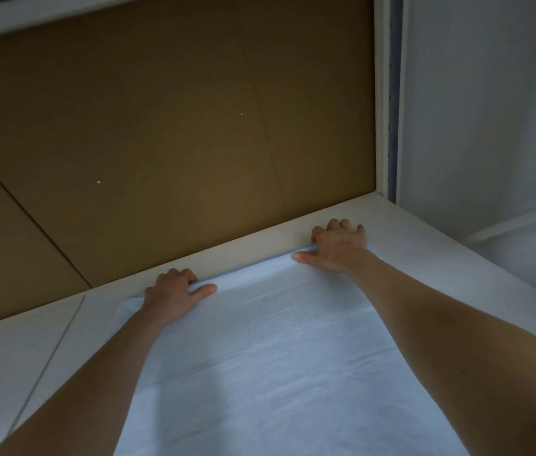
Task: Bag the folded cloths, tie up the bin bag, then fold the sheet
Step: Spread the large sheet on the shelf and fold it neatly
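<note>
Two hands and one sheet are in view, all on a single white counter (29,340). The sheet (276,357) is spread flat over the middle of the counter. Its far edge runs along the counter's back edge, and its near part runs out of the bottom of the view.

The left hand (174,291) is at the sheet's far edge, just inside its far left corner. Its fingers curl down over the edge and the thumb lies flat on top of the cloth, so it grips the sheet. The right hand (339,248) is further along the same edge, near the far right corner and close to the counter's back right corner. It grips in the same way, fingers hooked over the edge and thumb stretched along the top. Both forearms lie out over the cloth, and the far edge of the sheet spans the gap between the hands.

The sheet is pale blue and matte. Soft creases cross it from side to side, and the far left corner is rounded and slightly thick. A dim shadow falls on its near middle.

One brown panel (161,126) rises behind the counter's back edge. One white upright post (381,93) stands at the back right corner.
</note>
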The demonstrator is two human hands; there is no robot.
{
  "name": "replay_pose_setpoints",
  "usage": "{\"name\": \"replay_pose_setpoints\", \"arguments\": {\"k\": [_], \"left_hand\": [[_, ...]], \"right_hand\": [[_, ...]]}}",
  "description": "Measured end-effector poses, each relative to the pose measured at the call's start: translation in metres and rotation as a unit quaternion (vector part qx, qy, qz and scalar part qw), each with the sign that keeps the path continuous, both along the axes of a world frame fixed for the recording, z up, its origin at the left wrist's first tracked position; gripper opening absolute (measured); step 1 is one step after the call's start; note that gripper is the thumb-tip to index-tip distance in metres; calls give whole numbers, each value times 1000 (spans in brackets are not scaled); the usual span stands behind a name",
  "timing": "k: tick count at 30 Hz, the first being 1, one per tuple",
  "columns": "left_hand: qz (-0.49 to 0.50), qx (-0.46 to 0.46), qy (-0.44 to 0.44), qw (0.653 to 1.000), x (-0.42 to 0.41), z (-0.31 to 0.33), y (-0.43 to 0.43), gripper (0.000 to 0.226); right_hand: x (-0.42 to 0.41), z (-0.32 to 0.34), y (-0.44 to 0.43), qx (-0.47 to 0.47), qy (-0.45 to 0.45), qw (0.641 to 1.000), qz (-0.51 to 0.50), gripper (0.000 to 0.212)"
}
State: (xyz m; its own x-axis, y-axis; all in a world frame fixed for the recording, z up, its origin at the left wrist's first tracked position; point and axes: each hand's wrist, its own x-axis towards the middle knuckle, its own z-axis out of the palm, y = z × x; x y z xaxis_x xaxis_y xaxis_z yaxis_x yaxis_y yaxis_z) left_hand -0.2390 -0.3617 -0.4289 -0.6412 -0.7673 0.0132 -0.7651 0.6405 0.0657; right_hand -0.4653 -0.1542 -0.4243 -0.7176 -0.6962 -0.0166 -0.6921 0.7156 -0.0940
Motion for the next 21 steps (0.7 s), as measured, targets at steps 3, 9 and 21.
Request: {"name": "replay_pose_setpoints", "arguments": {"k": [3,9,21], "left_hand": [[49,-4,22,999,30,6,-7,46],[114,52,85,988,68,-2,-23,56],[122,75,90,986,71,-3,-32,55]], "right_hand": [[-2,1,13,-25,-4,999,-46,68],[8,-2,8,-42,-8,996,-76,56],[6,-7,-1,-64,-9,995,-72,50]]}}
